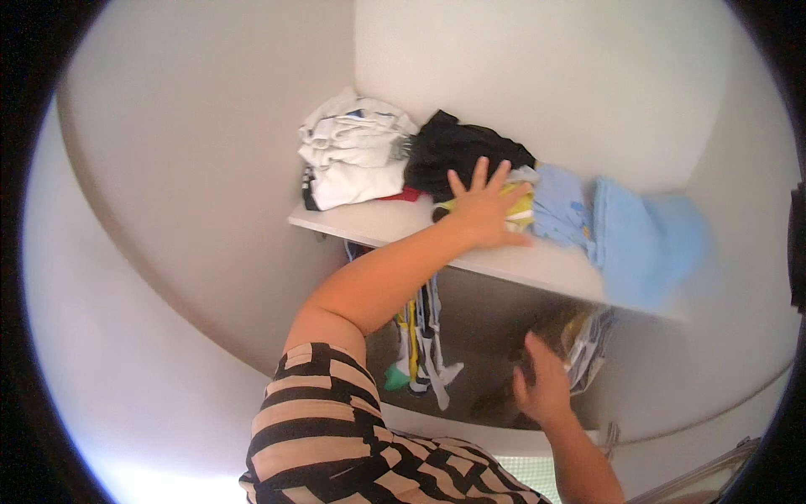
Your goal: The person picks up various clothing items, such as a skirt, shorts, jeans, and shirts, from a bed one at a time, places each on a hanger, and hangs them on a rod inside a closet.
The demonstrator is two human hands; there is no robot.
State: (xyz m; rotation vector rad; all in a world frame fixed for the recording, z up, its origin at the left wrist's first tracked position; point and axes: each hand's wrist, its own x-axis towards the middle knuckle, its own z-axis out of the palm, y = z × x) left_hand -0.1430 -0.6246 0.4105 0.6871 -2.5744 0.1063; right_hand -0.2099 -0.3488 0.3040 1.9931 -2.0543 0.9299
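Note:
With fingers spread, my left hand (482,208) reaches over the white shelf (371,222) and rests against a yellow-and-white folded garment (521,205). Behind its fingertips lies a heap of black clothing (472,145). A stack of folded white clothes (359,148) fills the shelf's left end. To the right of my hand are a light blue patterned garment (560,198) and a folded sky-blue cloth (648,233), whose edge hangs over the shelf front. Lower down, my right hand (544,381) is held in front of the lower compartment, fingers apart, with nothing in it.
Under the shelf, several narrow garments or socks (428,353) hang at the left. Clothes in what looks like clear plastic (589,353) are at the right. Pale cabinet walls (214,157) enclose both sides. A red cloth (403,194) shows beneath the stacks.

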